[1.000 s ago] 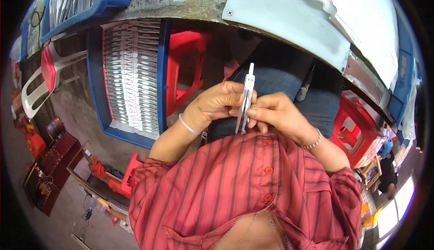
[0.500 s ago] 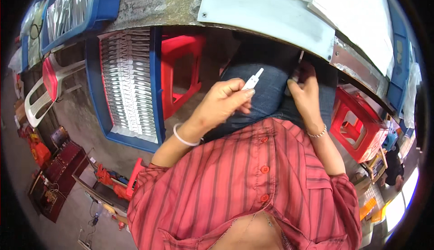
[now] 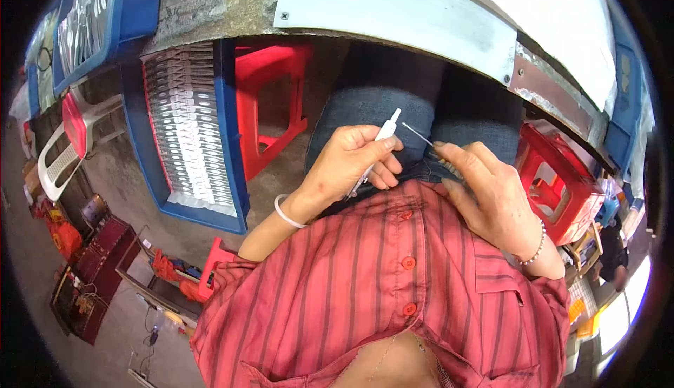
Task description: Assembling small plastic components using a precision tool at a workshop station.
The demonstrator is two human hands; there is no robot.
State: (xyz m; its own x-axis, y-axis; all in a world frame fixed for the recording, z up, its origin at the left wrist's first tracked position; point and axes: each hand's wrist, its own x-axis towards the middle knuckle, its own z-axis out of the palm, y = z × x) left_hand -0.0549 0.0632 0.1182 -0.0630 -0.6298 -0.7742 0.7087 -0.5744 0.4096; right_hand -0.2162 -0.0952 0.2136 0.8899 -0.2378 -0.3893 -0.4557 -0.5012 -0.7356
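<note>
My left hand (image 3: 351, 158) pinches a slim white plastic device (image 3: 386, 131) between thumb and fingers, its narrow tip pointing up and away from me. Part of its lower end shows below my palm. Close by on the right, my right hand (image 3: 488, 188) is closed on a thin white stick (image 3: 418, 134). The stick's small tip points left toward the device, with a gap between them. Its other end is hidden by my fingers. Both hands are above my lap, in front of the table edge.
A blue tray (image 3: 232, 135) on my left holds rows of slim white and grey pieces. Red plastic stools (image 3: 302, 107) stand left and right of my legs. The worn table edge (image 3: 217, 9) carries a pale board (image 3: 393, 16); another blue tray (image 3: 137, 9) sits at far left.
My right hand has come up from under the table edge toward me, and the thin stick now points at the device. My left hand still holds the device, slightly further left.
</note>
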